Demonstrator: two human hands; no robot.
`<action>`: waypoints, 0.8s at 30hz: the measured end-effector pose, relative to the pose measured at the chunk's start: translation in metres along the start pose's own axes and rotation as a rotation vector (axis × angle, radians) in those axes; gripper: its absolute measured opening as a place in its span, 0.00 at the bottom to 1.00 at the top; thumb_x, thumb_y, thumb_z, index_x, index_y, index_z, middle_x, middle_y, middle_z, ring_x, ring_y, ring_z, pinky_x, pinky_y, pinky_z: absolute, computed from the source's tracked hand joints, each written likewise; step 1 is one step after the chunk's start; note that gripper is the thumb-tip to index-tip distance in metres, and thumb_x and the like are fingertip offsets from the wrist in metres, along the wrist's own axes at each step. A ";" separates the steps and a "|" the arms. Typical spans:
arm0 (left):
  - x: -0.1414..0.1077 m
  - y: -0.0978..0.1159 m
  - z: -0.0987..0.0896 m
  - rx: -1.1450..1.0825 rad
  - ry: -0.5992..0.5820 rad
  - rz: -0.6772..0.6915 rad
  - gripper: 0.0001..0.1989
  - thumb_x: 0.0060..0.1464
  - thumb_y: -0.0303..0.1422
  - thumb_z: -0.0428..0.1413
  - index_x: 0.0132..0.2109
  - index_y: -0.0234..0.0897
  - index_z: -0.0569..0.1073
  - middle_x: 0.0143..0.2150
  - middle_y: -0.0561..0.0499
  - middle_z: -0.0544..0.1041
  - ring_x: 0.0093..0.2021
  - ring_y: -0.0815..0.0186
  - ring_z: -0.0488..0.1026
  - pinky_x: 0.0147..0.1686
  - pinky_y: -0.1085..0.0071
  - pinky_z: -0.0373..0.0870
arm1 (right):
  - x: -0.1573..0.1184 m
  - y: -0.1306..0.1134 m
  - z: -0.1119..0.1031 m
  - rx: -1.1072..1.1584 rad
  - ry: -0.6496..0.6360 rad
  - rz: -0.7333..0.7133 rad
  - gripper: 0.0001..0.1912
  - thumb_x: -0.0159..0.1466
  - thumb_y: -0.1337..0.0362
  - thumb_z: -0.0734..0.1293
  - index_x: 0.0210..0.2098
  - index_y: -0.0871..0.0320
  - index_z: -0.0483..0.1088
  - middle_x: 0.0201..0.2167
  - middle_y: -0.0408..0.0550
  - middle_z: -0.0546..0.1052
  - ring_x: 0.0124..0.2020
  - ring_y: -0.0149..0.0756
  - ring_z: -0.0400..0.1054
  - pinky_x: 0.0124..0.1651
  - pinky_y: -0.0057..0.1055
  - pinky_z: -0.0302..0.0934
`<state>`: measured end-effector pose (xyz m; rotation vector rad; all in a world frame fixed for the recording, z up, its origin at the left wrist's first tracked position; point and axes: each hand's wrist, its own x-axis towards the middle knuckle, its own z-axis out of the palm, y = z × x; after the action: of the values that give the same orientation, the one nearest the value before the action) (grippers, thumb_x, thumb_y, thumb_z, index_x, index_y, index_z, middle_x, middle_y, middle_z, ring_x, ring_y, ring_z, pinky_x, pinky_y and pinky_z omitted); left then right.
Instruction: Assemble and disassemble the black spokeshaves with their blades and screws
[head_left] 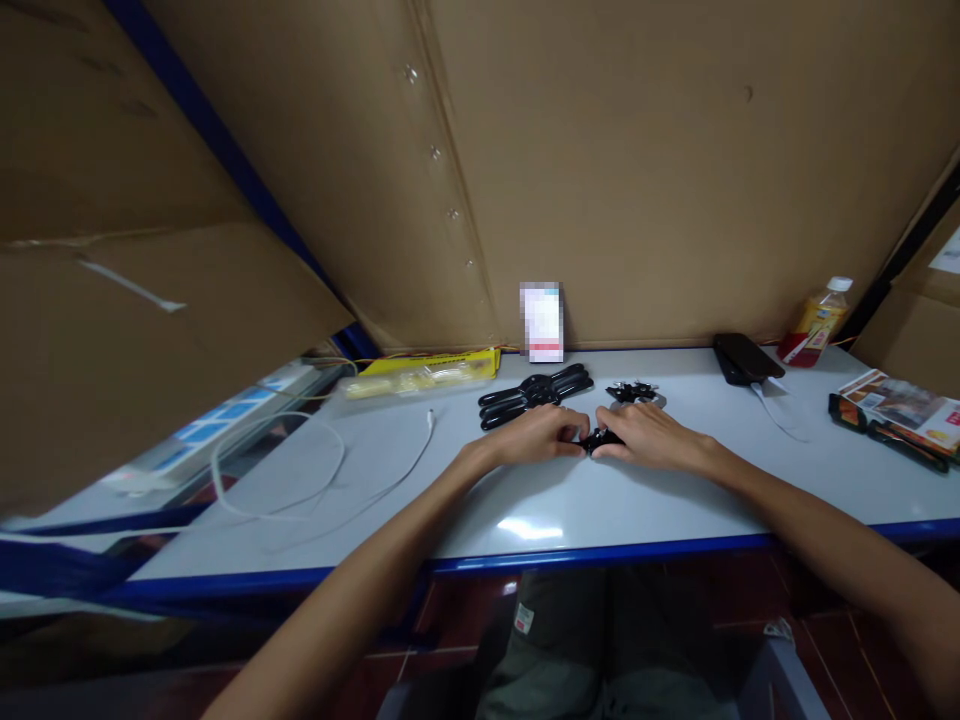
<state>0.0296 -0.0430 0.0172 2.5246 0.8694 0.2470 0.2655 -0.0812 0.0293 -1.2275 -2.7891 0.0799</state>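
Near the middle of the white table, my left hand (541, 436) and my right hand (646, 437) meet around a small black part (598, 440) with a shiny metal bit. Fingers of both hands are closed on its two sides. Just behind my left hand lies a stack of black bladed pieces (536, 392) with rounded arms. Behind my right hand is a small cluster of black and metal parts (632, 392). The exact shape of the held part is mostly hidden by my fingers.
A lit phone (546, 325) leans on the cardboard wall. Yellow packaging (427, 373) and a white cable (405, 475) lie left. Rightward are a black power bank (746, 358), a bottle (817, 325), a printed packet (904, 405) and dark glasses (889, 435). A power strip (217, 425) sits far left.
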 end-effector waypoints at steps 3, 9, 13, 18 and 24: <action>0.000 -0.001 0.000 0.000 0.003 0.006 0.03 0.57 0.33 0.58 0.37 0.38 0.74 0.27 0.57 0.69 0.27 0.69 0.63 0.30 0.71 0.54 | 0.000 0.001 0.002 0.016 0.001 -0.002 0.17 0.71 0.51 0.65 0.50 0.57 0.69 0.38 0.55 0.80 0.34 0.45 0.70 0.33 0.36 0.45; -0.001 0.000 -0.001 0.015 -0.002 0.001 0.05 0.58 0.35 0.59 0.38 0.38 0.75 0.28 0.56 0.70 0.27 0.69 0.64 0.30 0.71 0.54 | 0.001 0.001 0.001 0.046 -0.009 0.019 0.16 0.70 0.53 0.66 0.51 0.56 0.68 0.38 0.54 0.79 0.35 0.44 0.70 0.33 0.35 0.46; -0.002 0.004 -0.002 0.000 -0.009 -0.017 0.13 0.64 0.43 0.56 0.42 0.37 0.76 0.29 0.55 0.72 0.28 0.69 0.66 0.30 0.71 0.55 | -0.005 0.006 -0.016 0.048 -0.142 0.069 0.14 0.66 0.58 0.69 0.48 0.56 0.69 0.36 0.52 0.78 0.35 0.43 0.69 0.33 0.34 0.48; -0.002 0.007 -0.003 0.020 0.014 -0.023 0.19 0.70 0.45 0.48 0.40 0.37 0.75 0.29 0.54 0.71 0.28 0.68 0.64 0.31 0.70 0.55 | -0.020 0.027 -0.045 -0.013 -0.327 0.188 0.15 0.54 0.65 0.74 0.41 0.54 0.71 0.37 0.50 0.78 0.35 0.43 0.71 0.31 0.32 0.51; -0.002 0.005 -0.002 0.022 0.014 -0.046 0.16 0.69 0.43 0.49 0.42 0.37 0.75 0.30 0.52 0.73 0.29 0.68 0.65 0.31 0.69 0.55 | -0.031 0.051 -0.055 -0.218 -0.455 0.434 0.19 0.55 0.76 0.66 0.45 0.60 0.75 0.42 0.61 0.80 0.40 0.48 0.75 0.33 0.34 0.54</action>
<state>0.0300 -0.0465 0.0212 2.5228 0.9395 0.2417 0.3294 -0.0690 0.0776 -2.0899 -2.8823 0.0972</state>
